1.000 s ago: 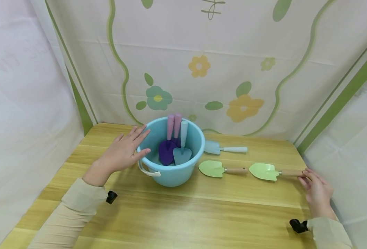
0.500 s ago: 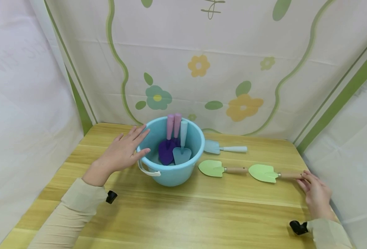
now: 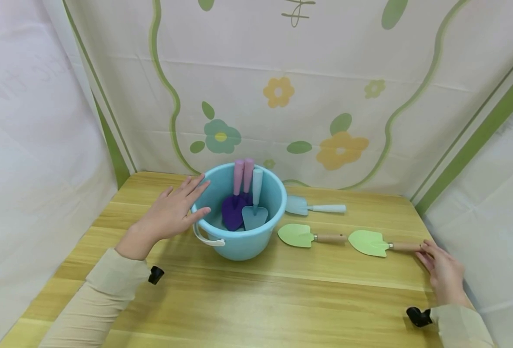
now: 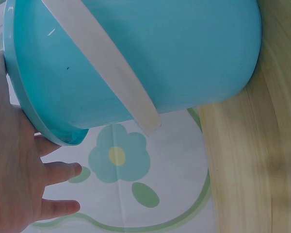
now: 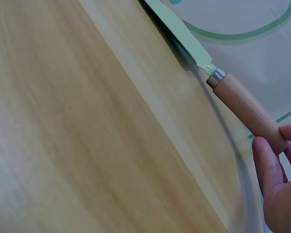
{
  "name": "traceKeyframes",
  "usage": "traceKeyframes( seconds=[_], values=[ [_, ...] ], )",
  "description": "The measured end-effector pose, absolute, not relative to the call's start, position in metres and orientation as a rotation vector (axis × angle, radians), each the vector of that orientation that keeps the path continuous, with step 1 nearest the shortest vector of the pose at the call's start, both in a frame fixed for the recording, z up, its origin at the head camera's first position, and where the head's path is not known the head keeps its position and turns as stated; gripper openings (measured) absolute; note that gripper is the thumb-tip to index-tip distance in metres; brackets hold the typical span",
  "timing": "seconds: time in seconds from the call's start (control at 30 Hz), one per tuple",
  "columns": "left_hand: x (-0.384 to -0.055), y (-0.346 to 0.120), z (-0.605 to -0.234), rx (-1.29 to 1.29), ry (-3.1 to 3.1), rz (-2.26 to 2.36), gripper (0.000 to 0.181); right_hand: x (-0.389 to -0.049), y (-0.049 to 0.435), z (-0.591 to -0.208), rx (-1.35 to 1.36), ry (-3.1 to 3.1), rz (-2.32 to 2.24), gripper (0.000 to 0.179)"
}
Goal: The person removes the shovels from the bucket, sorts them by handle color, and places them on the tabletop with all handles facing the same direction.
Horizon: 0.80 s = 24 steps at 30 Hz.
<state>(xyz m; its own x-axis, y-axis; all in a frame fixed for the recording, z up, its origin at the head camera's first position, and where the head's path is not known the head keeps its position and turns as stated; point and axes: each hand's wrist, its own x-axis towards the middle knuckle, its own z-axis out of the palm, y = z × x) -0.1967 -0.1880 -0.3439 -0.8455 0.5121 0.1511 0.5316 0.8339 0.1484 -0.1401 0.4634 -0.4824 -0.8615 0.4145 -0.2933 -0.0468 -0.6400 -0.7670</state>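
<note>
A light blue bucket (image 3: 243, 246) stands on the table, its white handle (image 4: 111, 68) hanging down the side. My left hand (image 3: 171, 212) rests on the bucket's left rim with fingers spread and straight. Inside the bucket lean two purple trowels with pink handles (image 3: 238, 178) and a blue trowel (image 3: 256, 217). At the right, my right hand (image 3: 445, 270) pinches the wooden handle end of a green trowel (image 3: 369, 242) between thumb and fingers. In the right wrist view that wooden handle (image 5: 245, 104) is plainly between the fingertips.
Between the bucket and my right hand lies a second green trowel (image 3: 297, 236) with a wooden handle. Behind it is a light blue trowel (image 3: 326, 208), its blade partly hidden by the bucket. A flowered cloth (image 3: 317, 96) hangs behind the wooden table (image 3: 256, 309).
The held green trowel has turned slightly, its handle end shifting a little toward me with my right hand. My left hand and the bucket have stayed in place.
</note>
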Motion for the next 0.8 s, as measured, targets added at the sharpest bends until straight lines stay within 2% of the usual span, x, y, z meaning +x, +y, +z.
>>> traceKeyframes(
  seconds=[0.8],
  values=[
    [-0.1976,-0.1879,-0.3448,-0.829,-2.895,-0.281,0.071,-0.1427,0.4654,-0.4813,-0.751,-1.303,2.506,0.028]
  ],
)
